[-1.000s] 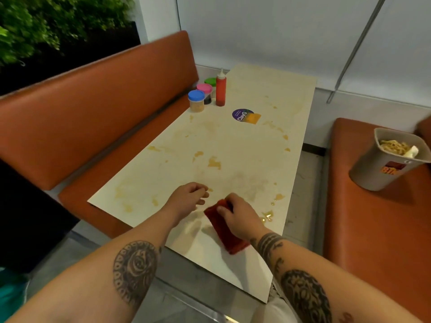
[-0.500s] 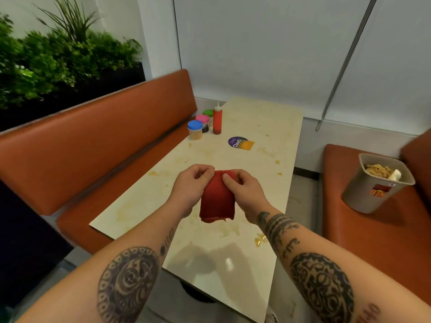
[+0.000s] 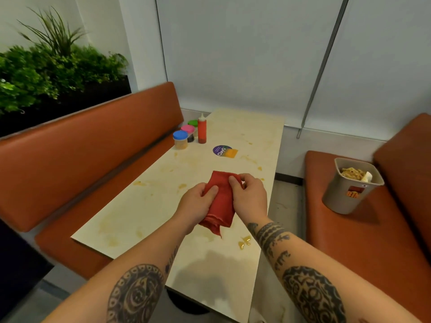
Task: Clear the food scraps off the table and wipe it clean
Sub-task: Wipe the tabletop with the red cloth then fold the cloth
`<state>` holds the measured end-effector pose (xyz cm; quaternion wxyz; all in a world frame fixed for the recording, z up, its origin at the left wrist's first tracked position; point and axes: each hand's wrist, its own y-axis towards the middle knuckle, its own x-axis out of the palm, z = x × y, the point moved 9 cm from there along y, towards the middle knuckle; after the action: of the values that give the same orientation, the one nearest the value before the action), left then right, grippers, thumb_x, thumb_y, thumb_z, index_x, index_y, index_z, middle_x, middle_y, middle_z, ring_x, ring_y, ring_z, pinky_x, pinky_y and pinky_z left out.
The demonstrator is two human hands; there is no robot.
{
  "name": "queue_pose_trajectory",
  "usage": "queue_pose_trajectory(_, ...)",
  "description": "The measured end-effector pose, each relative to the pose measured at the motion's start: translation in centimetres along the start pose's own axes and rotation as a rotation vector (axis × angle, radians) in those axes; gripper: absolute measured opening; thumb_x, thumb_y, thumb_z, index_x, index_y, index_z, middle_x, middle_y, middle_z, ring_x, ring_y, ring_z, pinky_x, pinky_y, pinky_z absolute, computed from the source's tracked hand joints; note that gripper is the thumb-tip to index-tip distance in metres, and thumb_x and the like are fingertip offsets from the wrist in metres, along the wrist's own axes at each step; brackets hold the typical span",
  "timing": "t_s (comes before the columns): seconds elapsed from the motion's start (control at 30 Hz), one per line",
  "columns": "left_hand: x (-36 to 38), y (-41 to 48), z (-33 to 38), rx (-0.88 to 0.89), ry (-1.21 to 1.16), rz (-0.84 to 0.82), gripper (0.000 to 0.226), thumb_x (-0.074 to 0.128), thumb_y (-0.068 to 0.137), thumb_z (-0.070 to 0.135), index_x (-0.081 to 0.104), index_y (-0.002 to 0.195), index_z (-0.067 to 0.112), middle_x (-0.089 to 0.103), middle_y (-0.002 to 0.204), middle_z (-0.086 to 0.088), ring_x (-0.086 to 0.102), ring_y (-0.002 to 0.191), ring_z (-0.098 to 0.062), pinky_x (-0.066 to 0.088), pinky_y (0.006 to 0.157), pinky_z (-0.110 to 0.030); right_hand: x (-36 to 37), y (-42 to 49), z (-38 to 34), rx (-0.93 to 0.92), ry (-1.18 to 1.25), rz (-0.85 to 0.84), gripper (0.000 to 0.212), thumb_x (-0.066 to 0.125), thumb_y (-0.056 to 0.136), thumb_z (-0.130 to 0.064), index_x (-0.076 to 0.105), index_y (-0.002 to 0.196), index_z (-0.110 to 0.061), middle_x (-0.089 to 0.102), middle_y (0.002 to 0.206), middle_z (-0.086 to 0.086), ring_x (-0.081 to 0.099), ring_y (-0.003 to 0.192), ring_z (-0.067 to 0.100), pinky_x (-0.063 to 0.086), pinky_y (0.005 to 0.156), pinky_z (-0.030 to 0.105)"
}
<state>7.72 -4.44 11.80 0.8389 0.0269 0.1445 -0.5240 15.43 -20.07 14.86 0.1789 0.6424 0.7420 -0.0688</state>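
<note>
Left hand (image 3: 195, 207) and right hand (image 3: 251, 198) both grip the red cloth (image 3: 221, 202), hiding its side edges

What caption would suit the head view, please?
Left hand and right hand grip a red cloth over the stained table.

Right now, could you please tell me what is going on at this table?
A person grips a red cloth with the left hand and the right hand over the table, apparently refolding it. The tabletop is not yet clean: yellowish smears mark it, and a small puddle sits near its right edge. A grey bin holding food scraps stands on the right bench.
</note>
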Motion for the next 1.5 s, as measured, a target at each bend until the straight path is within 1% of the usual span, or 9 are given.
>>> queue_pose_trajectory(0.17, 2.6, -0.1, -2.5, -0.113, -0.064, -0.086, 0.016, 0.054, 0.105, 0.033, 0.066, 0.107, 0.023, 0.075, 0.107, -0.008, 0.073, 0.096, -0.029, 0.059, 0.088, -0.051, -1.8, -0.5, 3.3, 0.045, -0.119, -0.003, 0.035, 0.064, 0.099, -0.032, 0.060, 0.133, -0.025, 0.045, 0.131, -0.004, 0.045, 0.107, 0.005, 0.036, 0.074, 0.006)
queue_pose_trajectory(0.33, 5.2, -0.5, -2.4, -0.122, -0.132, -0.158, 0.029, 0.049, 0.105, 0.016, 0.067, 0.125, 0.028, 0.075, 0.110, -0.003, 0.074, 0.097, -0.027, 0.062, 0.084, -0.048, 0.4, -1.8, 6.0, 0.151, 0.001, -0.113, 0.042, 0.053, 0.100, -0.045, 0.050, 0.139, -0.030, 0.049, 0.139, -0.003, 0.058, 0.113, 0.014, 0.053, 0.088, 0.029)
queue_pose_trajectory(0.5, 9.1, -2.6, -3.0, -0.212, -0.158, -0.457, 0.052, 0.044, 0.089, -0.001, 0.073, 0.122, 0.028, 0.073, 0.120, -0.005, 0.068, 0.110, -0.025, 0.060, 0.081, -0.038, 3.0, -4.5, 10.4, 0.454, 0.397, -0.153, 0.037, 0.041, 0.102, -0.060, 0.055, 0.125, -0.034, 0.067, 0.116, -0.002, 0.069, 0.099, 0.020, 0.061, 0.086, 0.049)
queue_pose_trajectory(0.67, 5.5, -2.1, -8.9, -0.193, 0.077, -0.261, 0.044, 0.054, 0.093, 0.007, 0.067, 0.128, 0.030, 0.072, 0.117, 0.011, 0.066, 0.111, -0.011, 0.052, 0.089, -0.027, 0.7, -5.3, 15.5, 0.695, 0.424, 0.091, 0.043, 0.034, 0.104, -0.058, 0.059, 0.110, -0.023, 0.067, 0.104, 0.010, 0.067, 0.095, 0.033, 0.058, 0.090, 0.054)
queue_pose_trajectory(0.83, 2.1, -2.4, -14.8, -0.023, 0.537, -0.079, 0.039, 0.047, 0.101, 0.015, 0.063, 0.134, 0.027, 0.060, 0.137, 0.008, 0.048, 0.135, -0.012, 0.039, 0.106, -0.026, -1.4, -1.8, 14.8, 0.292, -0.025, 0.130, 0.048, 0.037, 0.104, -0.052, 0.048, 0.144, -0.028, 0.057, 0.136, -0.001, 0.055, 0.125, 0.024, 0.047, 0.106, 0.051)
queue_pose_trajectory(1.0, 2.1, -2.8, -17.1, 0.108, 0.878, 0.075, 0.039, 0.047, 0.097, 0.022, 0.067, 0.129, 0.014, 0.057, 0.145, -0.004, 0.035, 0.148, -0.030, 0.031, 0.117, -0.049, 6.5, -4.4, 18.6, 0.054, -0.787, -0.515, 0.076, 0.033, 0.099, -0.065, 0.017, 0.163, -0.026, -0.002, 0.171, -0.001, -0.008, 0.157, 0.027, -0.001, 0.126, 0.050)
queue_pose_trajectory(1.2, 3.3, -3.2, -18.2, 0.121, 0.945, 0.052, 0.043, 0.046, 0.102, 0.028, 0.053, 0.144, 0.019, 0.042, 0.157, 0.000, 0.019, 0.155, -0.024, 0.009, 0.127, -0.048, 6.2, -4.3, 18.4, -0.006, -0.959, -0.462, 0.061, 0.027, 0.107, -0.051, 0.015, 0.162, -0.027, 0.011, 0.170, 0.002, 0.005, 0.156, 0.031, 0.010, 0.124, 0.051)
queue_pose_trajectory(1.37, 3.0, -2.7, -19.2, 0.019, 0.975, 0.048, 0.060, 0.025, 0.108, 0.040, 0.016, 0.162, 0.017, 0.009, 0.171, 0.001, -0.007, 0.157, -0.019, -0.011, 0.126, -0.043, 7.9, -6.0, 19.5, -0.059, -1.024, -0.519, 0.068, 0.017, 0.105, -0.054, -0.005, 0.163, -0.026, -0.009, 0.171, -0.003, -0.015, 0.156, 0.030, -0.014, 0.123, 0.052)
queue_pose_trajectory(1.5, 3.0, -2.8, -19.5, -0.012, 0.962, 0.047, 0.059, 0.024, 0.107, 0.035, 0.018, 0.162, 0.017, 0.008, 0.171, 0.000, -0.004, 0.157, -0.019, -0.010, 0.126, -0.044, 8.2, -9.8, 19.2, -0.195, -0.960, -0.648, 0.066, 0.014, 0.103, -0.059, -0.005, 0.162, -0.036, -0.013, 0.169, -0.012, -0.022, 0.154, 0.022, -0.021, 0.121, 0.046)
